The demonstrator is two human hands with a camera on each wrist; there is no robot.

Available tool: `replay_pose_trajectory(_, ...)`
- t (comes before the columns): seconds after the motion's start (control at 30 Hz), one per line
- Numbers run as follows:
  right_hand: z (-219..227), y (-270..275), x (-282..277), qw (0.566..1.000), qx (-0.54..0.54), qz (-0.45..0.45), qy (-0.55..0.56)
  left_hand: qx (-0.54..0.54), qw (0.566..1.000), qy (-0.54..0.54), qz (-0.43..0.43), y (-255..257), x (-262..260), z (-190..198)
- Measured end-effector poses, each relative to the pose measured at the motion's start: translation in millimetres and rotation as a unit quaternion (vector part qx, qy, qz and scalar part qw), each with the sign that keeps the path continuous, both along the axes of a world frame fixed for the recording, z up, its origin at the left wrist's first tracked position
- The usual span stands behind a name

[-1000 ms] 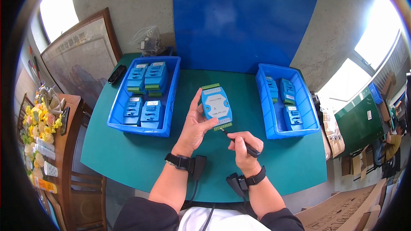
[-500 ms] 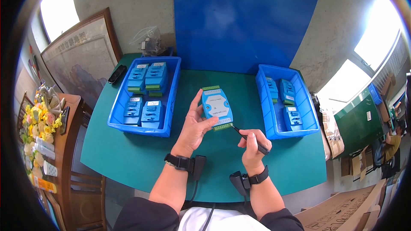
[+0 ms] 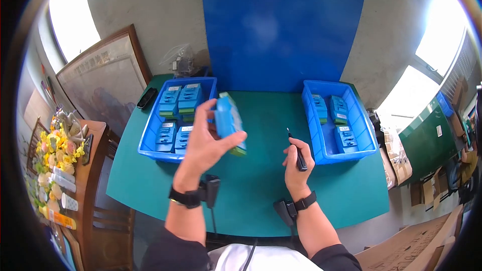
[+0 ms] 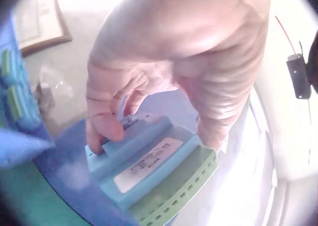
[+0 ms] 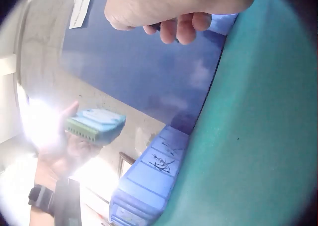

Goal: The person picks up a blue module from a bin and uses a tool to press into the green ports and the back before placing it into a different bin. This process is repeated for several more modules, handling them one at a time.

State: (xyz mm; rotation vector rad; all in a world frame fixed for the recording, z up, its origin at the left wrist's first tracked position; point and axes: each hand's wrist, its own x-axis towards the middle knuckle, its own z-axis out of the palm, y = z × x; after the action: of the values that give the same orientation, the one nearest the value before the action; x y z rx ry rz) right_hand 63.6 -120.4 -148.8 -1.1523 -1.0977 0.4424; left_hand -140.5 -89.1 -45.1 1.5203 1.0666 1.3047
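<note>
My left hand (image 3: 201,145) grips a blue electronic module (image 3: 228,119) by its sides, thumb on one side and fingers on the other, raised over the table and tilted nearly edge-on. In the left wrist view its back shows, with a white label (image 4: 148,165) and a green terminal block (image 4: 181,192) along one edge. My right hand (image 3: 297,170) holds a small screwdriver (image 3: 302,161) by its black handle, its tip pointing up and away from the module. Most of the screwdriver is hidden behind the fingers in the right wrist view.
A blue bin (image 3: 145,143) on the left holds several similar modules (image 3: 190,98); another blue bin (image 3: 346,156) on the right holds 3. Both stand on the green table (image 3: 261,200). A black object (image 3: 147,99) lies beside the left bin, and a clear bag (image 3: 184,60) sits behind it.
The module has moved left, toward the left bin, and turned from face-up to edge-on. The screwdriver tip has come away from its green terminal block and now points upward.
</note>
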Motion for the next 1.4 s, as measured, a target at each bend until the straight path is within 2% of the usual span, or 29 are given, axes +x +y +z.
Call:
replay_pose_trajectory(0.07,3.2,-0.4,-0.7,1.000,-0.006,-0.006,0.011,0.025,0.980,0.188,0.063,3.9,-20.7,23.5)
replay_pose_trajectory(0.1,2.4,-0.5,-0.2,1.000,-0.006,-0.007,0.013,0.083,0.944,0.300,0.111,9.5,-31.8,26.2)
replay_pose_trajectory(0.2,0.9,0.9,-0.9,1.000,0.000,-0.005,0.019,0.096,0.869,0.467,0.131,18.9,-51.2,34.7)
replay_pose_trajectory(0.33,-3.5,1.9,0.5,0.999,0.004,-0.003,0.031,-0.055,0.820,0.563,0.079,34.3,-68.8,28.7)
replay_pose_trajectory(0.4,1.2,-0.7,-0.2,0.998,-0.015,-0.002,0.057,-0.050,0.793,0.603,0.068,39.6,-76.2,17.1)
replay_pose_trajectory(0.47,-13.5,7.3,4.2,0.998,0.050,-0.020,-0.010,-0.051,0.767,0.638,0.053,41.5,-71.9,17.4)
replay_pose_trajectory(0.57,-14.8,8.4,5.5,0.998,0.053,-0.026,-0.020,-0.080,0.735,0.674,0.016,42.8,-65.8,22.8)
replay_pose_trajectory(0.67,-11.3,6.0,6.1,0.999,0.035,-0.021,-0.014,-0.099,0.729,0.677,-0.001,46.3,-65.3,21.1)
replay_pose_trajectory(0.7,-7.3,3.4,4.9,1.000,0.021,-0.018,-0.003,-0.111,0.740,0.663,0.018,38.6,-57.1,30.1)
replay_pose_trajectory(0.8,-4.5,2.7,4.3,1.000,0.013,-0.010,-0.001,-0.022,0.800,0.596,0.070,28.8,-49.2,35.2)
replay_pose_trajectory(0.83,-3.1,2.3,4.7,1.000,0.017,-0.009,-0.008,0.069,0.798,0.592,0.083,24.4,-47.2,33.7)
replay_pose_trajectory(0.87,-1.6,1.5,5.2,1.000,0.020,-0.007,-0.015,0.060,0.836,0.541,0.064,18.0,-40.0,37.3)
replay_pose_trajectory(0.93,6.9,1.3,5.8,0.998,0.064,-0.025,-0.006,0.042,0.900,0.433,0.023,-3.9,-18.2,57.8)
replay_pose_trajectory(1.0,31.8,0.6,20.1,0.991,0.129,-0.038,-0.006,0.040,0.961,0.241,-0.132,-29.3,-1.8,70.8)
replay_pose_trajectory(1.03,46.5,0.9,32.2,0.987,0.154,-0.048,-0.019,0.064,0.968,0.121,-0.211,-43.3,6.1,74.8)
replay_pose_trajectory(1.07,55.0,4.6,47.5,0.984,0.154,-0.074,-0.045,0.085,0.955,-0.002,-0.283,-57.4,12.5,77.4)
replay_pose_trajectory(1.13,70.1,9.3,82.6,0.971,0.129,-0.141,-0.147,0.101,0.902,-0.165,-0.386,-84.1,17.0,81.9)
replay_pose_trajectory(1.2,73.2,13.2,117.6,0.935,-0.035,-0.230,-0.267,0.112,0.815,-0.222,-0.524,-95.7,14.6,93.0)
replay_pose_trajectory(1.27,67.7,17.0,147.6,0.863,-0.172,-0.252,-0.404,0.128,0.752,-0.315,-0.565,-110.4,22.5,96.6)
replay_pose_trajectory(1.3,62.5,20.3,162.1,0.841,-0.235,-0.230,-0.431,0.057,0.753,-0.382,-0.532,-131.3,18.7,98.4)
replay_pose_trajectory(1.33,58.2,20.7,170.9,0.813,-0.298,-0.208,-0.454,0.083,0.737,-0.437,-0.510,-134.6,27.0,97.3)
replay_pose_trajectory(1.4,50.5,19.5,178.5,0.798,-0.331,-0.188,-0.468,0.142,0.692,-0.536,-0.461,-141.1,43.5,95.3)
